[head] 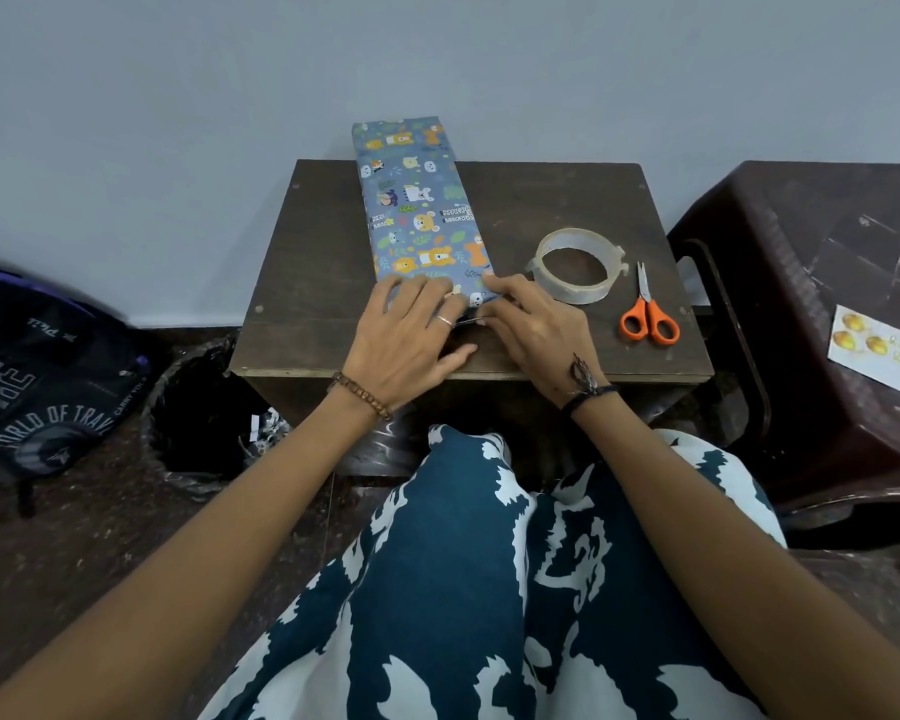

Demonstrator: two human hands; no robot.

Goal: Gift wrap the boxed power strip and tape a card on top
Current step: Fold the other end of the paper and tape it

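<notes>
Here, both hands flatten wrapped box's (419, 210) near end | left hand (409, 330) fingers straight; right hand (528, 327) seemingly pinching flap | crease firmly before taping

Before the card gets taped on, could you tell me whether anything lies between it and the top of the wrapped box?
Yes. The card lies on the plastic stool, and the scissors and tape roll lie between it and the wrapped box.
</notes>
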